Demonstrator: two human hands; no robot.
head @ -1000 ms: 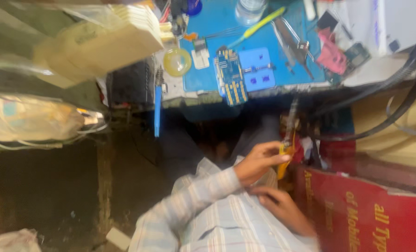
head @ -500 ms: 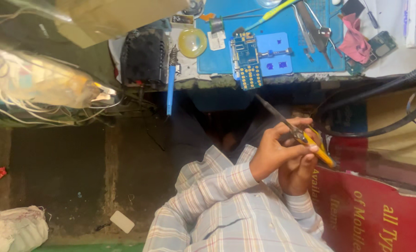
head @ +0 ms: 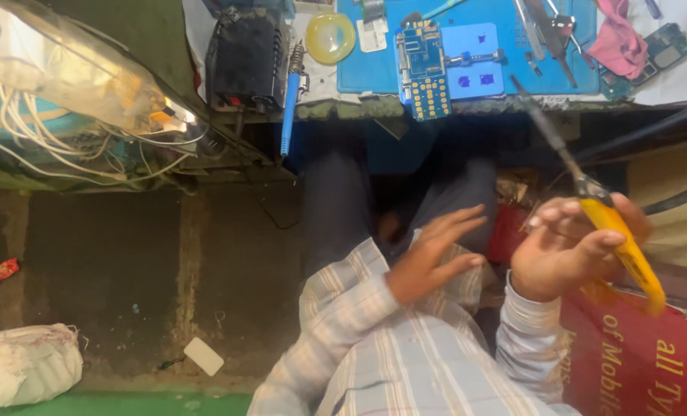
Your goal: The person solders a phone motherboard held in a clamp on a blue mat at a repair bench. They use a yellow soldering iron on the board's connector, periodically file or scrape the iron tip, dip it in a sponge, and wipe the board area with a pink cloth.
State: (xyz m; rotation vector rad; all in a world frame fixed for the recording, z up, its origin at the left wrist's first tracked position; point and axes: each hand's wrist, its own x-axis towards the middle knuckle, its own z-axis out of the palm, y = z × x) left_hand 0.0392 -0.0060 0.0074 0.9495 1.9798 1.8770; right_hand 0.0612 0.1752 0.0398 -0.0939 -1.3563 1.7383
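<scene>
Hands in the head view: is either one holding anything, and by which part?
The right hand grips a screwdriver by its yellow handle, dark shaft pointing towards the bench. The left hand is open, fingers spread, holding nothing.

Bench [head: 667,91] at far edge of scene. Work mat [head: 466,77] on bench; circuit board [head: 423,69] on mat's left part. Soldering iron [head: 289,100] left of mat, power box [head: 247,58] further left. Tweezers [head: 547,31] on mat's right. Screwdriver [head: 597,212] in right hand [head: 567,254], near side of bench; left hand [head: 428,258] just left of it, apart.

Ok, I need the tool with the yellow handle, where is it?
The yellow-handled tool is in the right hand, at the right of the head view, below the blue mat, beside the open left hand.
</scene>
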